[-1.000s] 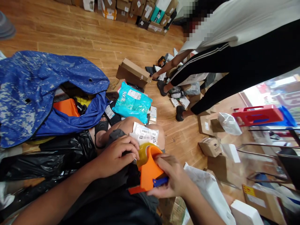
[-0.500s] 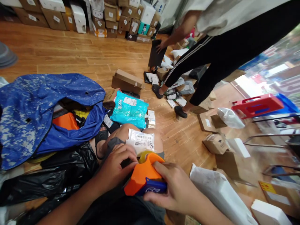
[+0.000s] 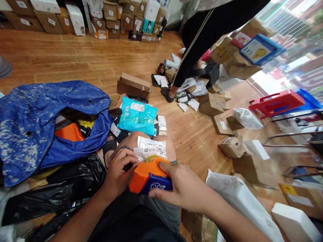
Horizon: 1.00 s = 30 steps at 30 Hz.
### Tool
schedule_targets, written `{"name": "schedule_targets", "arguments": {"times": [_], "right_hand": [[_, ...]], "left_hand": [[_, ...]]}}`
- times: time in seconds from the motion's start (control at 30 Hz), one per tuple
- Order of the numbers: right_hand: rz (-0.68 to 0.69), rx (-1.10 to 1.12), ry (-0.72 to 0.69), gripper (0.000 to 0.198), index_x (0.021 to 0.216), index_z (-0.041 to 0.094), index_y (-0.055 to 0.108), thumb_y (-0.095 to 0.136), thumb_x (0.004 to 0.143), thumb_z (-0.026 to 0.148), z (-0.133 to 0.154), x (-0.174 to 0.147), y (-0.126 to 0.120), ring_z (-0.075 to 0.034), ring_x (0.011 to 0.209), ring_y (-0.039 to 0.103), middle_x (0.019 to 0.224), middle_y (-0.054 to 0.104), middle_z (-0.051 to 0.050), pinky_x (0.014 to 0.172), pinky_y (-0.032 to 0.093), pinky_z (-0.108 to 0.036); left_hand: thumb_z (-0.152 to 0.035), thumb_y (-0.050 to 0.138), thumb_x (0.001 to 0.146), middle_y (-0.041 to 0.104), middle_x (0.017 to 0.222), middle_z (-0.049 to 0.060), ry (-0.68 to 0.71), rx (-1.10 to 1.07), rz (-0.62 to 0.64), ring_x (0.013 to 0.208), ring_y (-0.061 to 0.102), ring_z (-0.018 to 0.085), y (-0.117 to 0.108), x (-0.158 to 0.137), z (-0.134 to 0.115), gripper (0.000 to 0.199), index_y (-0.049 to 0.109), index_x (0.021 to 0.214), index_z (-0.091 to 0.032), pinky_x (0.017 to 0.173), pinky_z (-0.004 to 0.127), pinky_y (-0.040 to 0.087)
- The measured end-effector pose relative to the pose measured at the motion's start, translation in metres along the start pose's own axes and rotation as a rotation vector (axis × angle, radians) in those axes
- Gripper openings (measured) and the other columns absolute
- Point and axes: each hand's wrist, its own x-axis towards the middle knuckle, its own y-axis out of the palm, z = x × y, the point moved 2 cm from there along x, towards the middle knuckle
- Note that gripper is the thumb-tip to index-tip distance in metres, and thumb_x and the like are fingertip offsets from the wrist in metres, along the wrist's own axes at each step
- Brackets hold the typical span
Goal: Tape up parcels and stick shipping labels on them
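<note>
My right hand [image 3: 183,185] is wrapped round an orange-and-blue handheld label dispenser [image 3: 148,176], thumb on the blue side and fingers over the orange top. A yellow round part [image 3: 153,158] shows at its far side. The fingers of my left hand [image 3: 121,171] are curled at its left end, pinching what looks like a white label [image 3: 140,153]; the fingertips are partly hidden. Just beyond, a white parcel bag [image 3: 152,144] with a barcode lies across my knees. Past the knees is a shiny turquoise parcel [image 3: 137,116].
On the left lies a blue sack [image 3: 78,85] with an orange item inside, beside black plastic bags [image 3: 73,178]. Another person's leg [image 3: 188,57] stands among scattered parcels. Boxes [image 3: 127,22] are stacked at the back; a long white parcel [image 3: 242,201] lies at right.
The dispenser and both hands have shifted slightly up and left. A white strip now shows by my left fingertips. The other person has leaned out of view and moved a leg.
</note>
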Motion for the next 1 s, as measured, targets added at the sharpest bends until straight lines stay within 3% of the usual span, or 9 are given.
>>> {"name": "schedule_targets", "arguments": {"times": [0.13, 0.43, 0.63, 0.83, 1.0], "right_hand": [[0.068, -0.079, 0.048, 0.059, 0.092, 0.02, 0.061, 0.072, 0.09, 0.079, 0.002, 0.007, -0.012, -0.016, 0.059, 0.053, 0.07, 0.06, 0.0, 0.057, 0.027, -0.029], [0.108, -0.205, 0.166, 0.067, 0.097, 0.021, 0.065, 0.06, 0.092, 0.088, -0.007, -0.002, -0.034, -0.021, 0.061, 0.059, 0.072, 0.066, -0.004, 0.057, 0.03, -0.032], [0.069, -0.223, 0.212, 0.062, 0.091, 0.022, 0.064, 0.059, 0.094, 0.084, -0.008, 0.005, -0.039, -0.021, 0.061, 0.059, 0.072, 0.067, -0.004, 0.058, 0.033, -0.032], [0.056, -0.266, 0.313, 0.062, 0.091, 0.021, 0.066, 0.058, 0.095, 0.082, -0.003, 0.015, -0.04, -0.023, 0.065, 0.063, 0.079, 0.072, -0.009, 0.06, 0.036, -0.033], [0.066, -0.245, 0.323, 0.066, 0.089, 0.021, 0.066, 0.056, 0.094, 0.086, -0.003, 0.02, -0.041, -0.024, 0.066, 0.065, 0.082, 0.074, -0.011, 0.059, 0.038, -0.033]], "left_hand": [[-0.04, 0.074, 0.102, 0.072, 0.097, 0.004, -0.111, -0.004, -0.049, 0.095, 0.069, 0.022, -0.006, -0.003, 0.004, 0.021, 0.082, 0.089, -0.026, 0.089, 0.034, 0.049], [-0.035, 0.075, 0.099, 0.071, 0.098, 0.004, -0.191, -0.027, -0.17, 0.098, 0.067, 0.022, -0.015, -0.002, 0.012, 0.018, 0.08, 0.085, -0.026, 0.087, 0.033, 0.05], [-0.037, 0.075, 0.096, 0.067, 0.096, 0.005, -0.217, -0.147, -0.193, 0.085, 0.067, 0.018, -0.005, 0.004, 0.015, 0.021, 0.078, 0.081, -0.023, 0.068, 0.027, 0.056], [-0.043, 0.073, 0.094, 0.076, 0.098, 0.007, -0.352, -0.206, -0.184, 0.077, 0.077, 0.022, 0.005, 0.012, 0.019, 0.023, 0.075, 0.089, -0.021, 0.068, 0.033, 0.064], [-0.048, 0.071, 0.093, 0.08, 0.088, 0.007, -0.452, -0.17, -0.129, 0.077, 0.079, 0.025, 0.007, 0.016, 0.017, 0.026, 0.071, 0.09, -0.022, 0.06, 0.031, 0.059]]}}
